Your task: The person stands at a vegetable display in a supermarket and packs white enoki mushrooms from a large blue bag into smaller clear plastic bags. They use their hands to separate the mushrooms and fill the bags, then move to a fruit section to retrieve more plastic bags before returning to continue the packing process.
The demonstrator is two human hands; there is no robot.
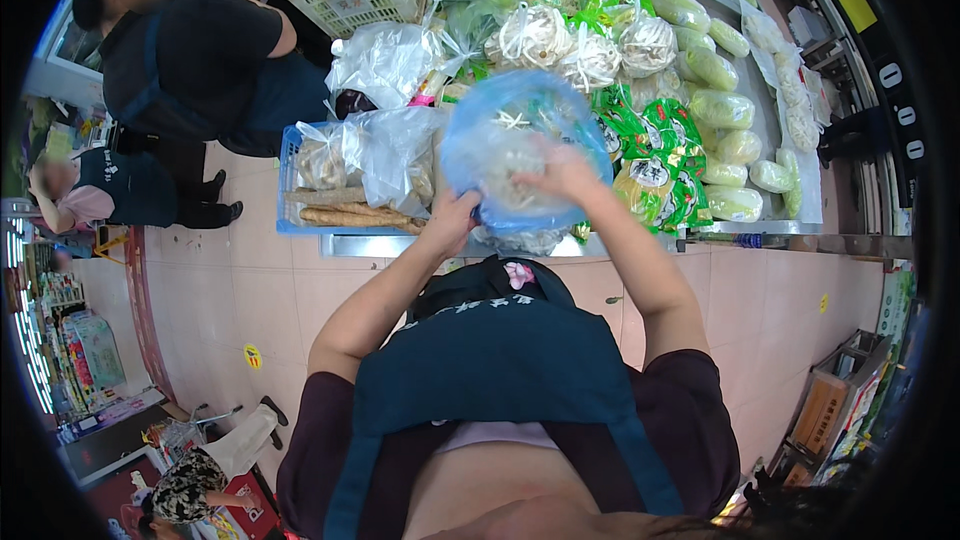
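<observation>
In front of me, over the near edge of the stall, is a translucent blue plastic bag [472,135]. Pale, stringy contents [513,120] show through it or at its mouth; blur hides what they are. My left hand [450,221] pinches the bag's near left side. Across the bag's right part reaches my right hand [566,176], blurred, with fingers spread over the pale contents; whether it grips anything is unclear. Below the blue bag sits another clear bag [525,241] with greyish contents, partly covered. Green printed packets [652,165] lie just right of my right hand.
At left, a blue crate [285,195] holds bagged produce and long brown roots [352,216]. Bagged white mushrooms [529,37] lie behind; wrapped pale green vegetables [720,109] line the right. A white crate [360,0] holds leafy greens. Co-workers [195,60] stand at left.
</observation>
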